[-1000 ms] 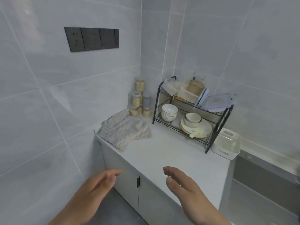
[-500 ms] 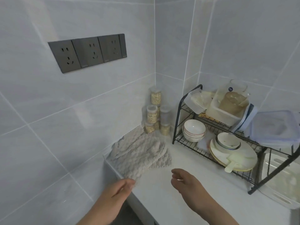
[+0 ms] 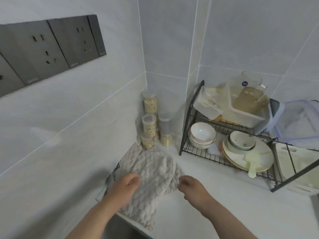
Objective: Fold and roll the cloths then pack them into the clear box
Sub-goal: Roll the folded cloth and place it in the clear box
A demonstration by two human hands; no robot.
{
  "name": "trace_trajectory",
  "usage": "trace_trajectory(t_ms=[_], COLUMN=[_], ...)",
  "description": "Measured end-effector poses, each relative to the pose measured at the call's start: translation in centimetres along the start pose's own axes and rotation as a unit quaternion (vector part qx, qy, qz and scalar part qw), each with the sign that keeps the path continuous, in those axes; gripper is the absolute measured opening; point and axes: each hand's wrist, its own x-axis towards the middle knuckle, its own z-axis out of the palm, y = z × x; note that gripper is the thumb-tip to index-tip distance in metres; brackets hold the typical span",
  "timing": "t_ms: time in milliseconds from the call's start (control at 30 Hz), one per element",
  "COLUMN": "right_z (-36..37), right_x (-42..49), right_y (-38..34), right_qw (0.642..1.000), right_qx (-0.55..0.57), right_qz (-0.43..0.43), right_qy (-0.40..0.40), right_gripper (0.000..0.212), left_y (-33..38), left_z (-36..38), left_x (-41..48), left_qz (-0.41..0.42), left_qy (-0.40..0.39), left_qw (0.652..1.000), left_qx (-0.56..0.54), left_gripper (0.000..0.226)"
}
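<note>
Left hand [image 3: 126, 184] gripping one pile of cloths [image 3: 155, 171] at left edge of counter [image 3: 215, 204]; right hand [image 3: 190, 184] curled beside, grip unclear.

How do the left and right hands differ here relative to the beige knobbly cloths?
The left hand lies on top of the beige knobbly cloths and hides their near left part. The right hand sits at their right edge, mostly over bare white counter. Both have curled fingers; whether either grips is unclear.

Home kitchen: dish rack [image 3: 224, 152], tiled walls [image 3: 250, 40]
</note>
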Motion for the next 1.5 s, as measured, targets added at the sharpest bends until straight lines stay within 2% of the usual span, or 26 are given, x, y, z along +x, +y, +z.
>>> trace_trajectory(t_ms=[67,133,200,333,433,600,700,867,967,1067,1133,1200,1267,1333,1400,1500], right_z=[1.3,2.7,3.8,5.7,6.4,7.7,8.4,8.4,8.5,8.6,8.5,8.3,8.2,8.4,8.7,9.0], right_x=[1.9,4.2,6.6,11.3,14.0,15.1,15.0,15.9,16.7,16.7,16.5,16.1,15.3,14.5,13.6,11.9], right_y=[-0.7,-1.4,-2.2,-3.0,-3.2,-1.3,0.6,3.1,4.8,5.7,5.7,5.3,4.9,4.9,5.0,5.4], right_qw=[0.999,0.997,0.994,0.986,0.981,0.960,0.938,0.939,0.930,0.898,0.873,0.850,0.825,0.795,0.766,0.773], right_qx=[-0.005,-0.012,-0.025,-0.082,-0.124,-0.237,-0.302,-0.246,-0.205,-0.199,-0.203,-0.238,-0.313,-0.391,-0.440,-0.462], right_qz=[0.016,0.022,0.026,0.010,-0.005,-0.037,-0.064,-0.132,-0.196,-0.278,-0.329,-0.361,-0.363,-0.356,-0.369,-0.338], right_qy=[0.033,0.072,0.107,0.146,0.150,0.146,0.157,0.200,0.234,0.279,0.296,0.300,0.300,0.298,0.289,0.273], right_gripper=[0.044,0.046,0.042,0.005,0.015,0.006,0.033,0.031,0.029,0.013,0.018,0.022,0.020,0.015,0.017,0.022], left_y=[-1.1,-2.0,-2.3,-3.7,-5.2,-7.2,-8.2,-8.3,-8.7,-9.7,-10.1,-10.0,-9.5,-9.0,-8.9,-8.8], left_z=[-0.7,-1.0,-1.1,-0.6,0.3,2.4,3.2,3.9,4.5,4.9,4.9,4.4,3.8,3.2,3.0,2.1], left_x=[3.5,7.1,10.5,15.4,18.4,19.8,19.5,20.5,21.2,21.3,21.1,20.8,20.4,19.9,19.4,17.7], left_qz=[0.009,0.032,0.073,0.130,0.174,0.223,0.244,0.269,0.288,0.306,0.342,0.396,0.430,0.413,0.371,0.317], left_qy=[-0.014,-0.005,0.004,0.012,0.016,0.002,0.024,0.078,0.104,0.150,0.187,0.218,0.203,0.157,0.121,0.120], left_qw=[1.000,0.998,0.992,0.976,0.965,0.950,0.937,0.909,0.894,0.892,0.883,0.853,0.821,0.813,0.814,0.820], left_qx=[0.020,0.050,0.102,0.173,0.198,0.220,0.250,0.308,0.328,0.298,0.263,0.261,0.316,0.379,0.430,0.461], left_gripper=[0.013,0.032,0.041,0.047,0.045,0.038,0.045,0.057,0.033,0.016,0.005,0.016,0.024,0.016,0.017,0.020])
